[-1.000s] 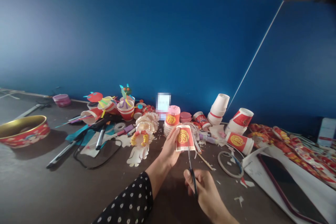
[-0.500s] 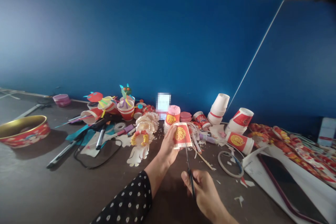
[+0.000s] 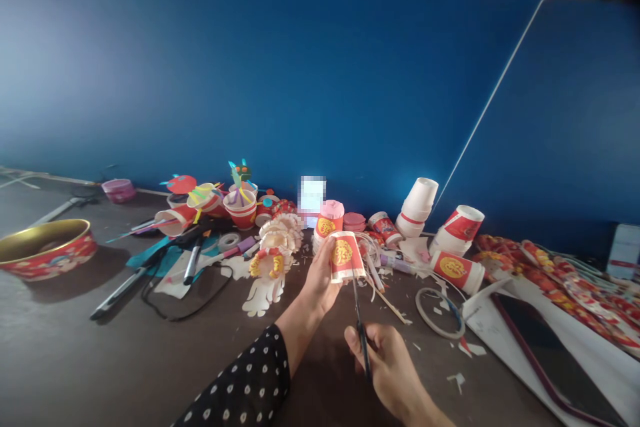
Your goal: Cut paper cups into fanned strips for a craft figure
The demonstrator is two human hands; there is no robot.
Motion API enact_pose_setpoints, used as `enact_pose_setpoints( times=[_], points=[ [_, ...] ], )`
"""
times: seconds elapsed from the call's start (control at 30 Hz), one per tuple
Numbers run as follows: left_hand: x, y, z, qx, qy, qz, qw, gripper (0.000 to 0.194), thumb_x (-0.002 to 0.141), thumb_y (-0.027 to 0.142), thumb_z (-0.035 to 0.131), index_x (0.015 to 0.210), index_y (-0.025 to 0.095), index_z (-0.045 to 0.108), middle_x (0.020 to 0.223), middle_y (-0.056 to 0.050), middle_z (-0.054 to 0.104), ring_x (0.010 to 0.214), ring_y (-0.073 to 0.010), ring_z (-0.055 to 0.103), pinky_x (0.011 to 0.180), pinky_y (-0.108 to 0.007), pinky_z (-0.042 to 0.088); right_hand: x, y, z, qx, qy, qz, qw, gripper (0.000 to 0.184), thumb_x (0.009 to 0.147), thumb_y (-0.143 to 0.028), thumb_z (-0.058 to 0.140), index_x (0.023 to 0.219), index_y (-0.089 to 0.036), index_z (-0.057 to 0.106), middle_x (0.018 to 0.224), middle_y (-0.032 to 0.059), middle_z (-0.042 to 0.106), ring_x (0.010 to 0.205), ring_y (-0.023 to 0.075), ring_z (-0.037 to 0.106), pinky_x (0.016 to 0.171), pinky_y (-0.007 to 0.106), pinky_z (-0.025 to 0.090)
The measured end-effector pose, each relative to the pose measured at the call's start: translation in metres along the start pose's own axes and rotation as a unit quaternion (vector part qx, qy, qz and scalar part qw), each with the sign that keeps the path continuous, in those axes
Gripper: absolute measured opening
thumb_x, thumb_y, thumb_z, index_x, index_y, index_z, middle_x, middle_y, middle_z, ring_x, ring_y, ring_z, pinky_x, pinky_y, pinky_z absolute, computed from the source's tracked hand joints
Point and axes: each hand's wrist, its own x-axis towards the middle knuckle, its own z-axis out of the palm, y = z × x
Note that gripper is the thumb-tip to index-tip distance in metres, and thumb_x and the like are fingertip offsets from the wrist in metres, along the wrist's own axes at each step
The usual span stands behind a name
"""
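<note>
My left hand (image 3: 320, 278) grips a red and white paper cup (image 3: 346, 257) with a yellow print, from its left side. In my right hand (image 3: 385, 360) is a pair of scissors (image 3: 358, 307) with black handles; its blades point up and meet the cup's lower edge near the right corner. How far the blades are apart I cannot tell. Behind the held cup stands another printed cup (image 3: 327, 221) with a pink top. Left of my left hand lies a white paper piece with scalloped ends (image 3: 264, 295).
A gold-lined red tin (image 3: 47, 257) stands at far left, near an utility-knife-like tool (image 3: 117, 293). To the right lie a tape ring (image 3: 440, 313), a phone (image 3: 555, 353) on white paper and a tipped cup (image 3: 456, 269). Stacked cups (image 3: 417, 207) stand by the blue partition (image 3: 280, 73).
Hardly anything differs. The held cup has tilted and risen very slightly, and the scissors stay at its lower edge.
</note>
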Motion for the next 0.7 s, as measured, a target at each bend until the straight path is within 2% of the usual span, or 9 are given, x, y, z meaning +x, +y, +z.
enact_pose_setpoints(
  times=[0.37, 0.53, 0.7],
  points=[
    [0.0001, 0.0006, 0.0005, 0.003, -0.005, 0.007, 1.000, 0.040, 0.072, 0.043, 0.058, 0.101, 0.015, 0.056, 0.081, -0.006, 0.062, 0.066, -0.0158, 0.058, 0.057, -0.026, 0.044, -0.0006, 0.0019, -0.0003, -0.015, -0.013, -0.006, 1.000, 0.051, 0.078, -0.057, 0.040, 0.050, -0.015, 0.046, 0.045, -0.0037, 0.037, 0.043, 0.0069, 0.032, 0.042, 0.021, 0.020],
    [0.0011, -0.0007, 0.0015, 0.029, 0.021, 0.010, 0.999, 0.040, 0.071, 0.041, 0.060, 0.104, 0.018, 0.055, 0.087, -0.006, 0.063, 0.071, -0.0179, 0.059, 0.058, -0.027, 0.045, 0.0013, 0.0034, 0.0005, -0.013, -0.007, -0.013, 1.000, 0.051, 0.079, -0.057, 0.040, 0.050, -0.015, 0.045, 0.045, -0.0037, 0.036, 0.043, 0.0066, 0.032, 0.042, 0.021, 0.020],
    [0.0012, -0.0028, 0.0021, 0.034, 0.029, 0.006, 0.999, 0.039, 0.071, 0.038, 0.061, 0.105, 0.021, 0.056, 0.093, -0.005, 0.063, 0.072, -0.0163, 0.059, 0.057, -0.025, 0.045, 0.0001, 0.0016, 0.0002, -0.007, 0.004, -0.007, 1.000, 0.052, 0.078, -0.057, 0.039, 0.048, -0.015, 0.044, 0.045, -0.0041, 0.033, 0.043, 0.0065, 0.029, 0.042, 0.021, 0.019]
  ],
)
